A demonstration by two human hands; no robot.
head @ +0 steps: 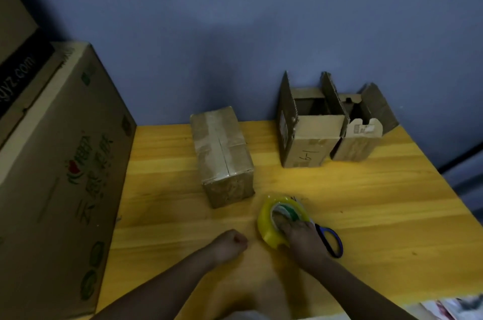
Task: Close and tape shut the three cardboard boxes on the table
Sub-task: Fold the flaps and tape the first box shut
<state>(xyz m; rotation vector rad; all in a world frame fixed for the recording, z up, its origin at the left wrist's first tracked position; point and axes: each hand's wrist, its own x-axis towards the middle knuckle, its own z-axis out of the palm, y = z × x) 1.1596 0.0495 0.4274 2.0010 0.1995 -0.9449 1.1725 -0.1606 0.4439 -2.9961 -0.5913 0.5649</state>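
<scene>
Three small cardboard boxes stand on the yellow wooden table (366, 202). The left box (222, 155) lies closed, with clear tape along its top seam. The middle box (308, 131) stands open with its flaps up, and a smaller open box (359, 136) stands against its right side. A yellowish roll of clear tape (271, 225) sits near the table's front. My right hand (300, 237) grips the roll with fingers inside its core. My left hand (230, 244) rests on the table as a curled fist, holding nothing, left of the roll.
Blue-handled scissors (332, 241) lie just right of my right hand. A large printed carton (60, 176) stands along the table's left side, with another stacked above it. A blue wall backs the table. Papers (457, 306) show at the bottom right.
</scene>
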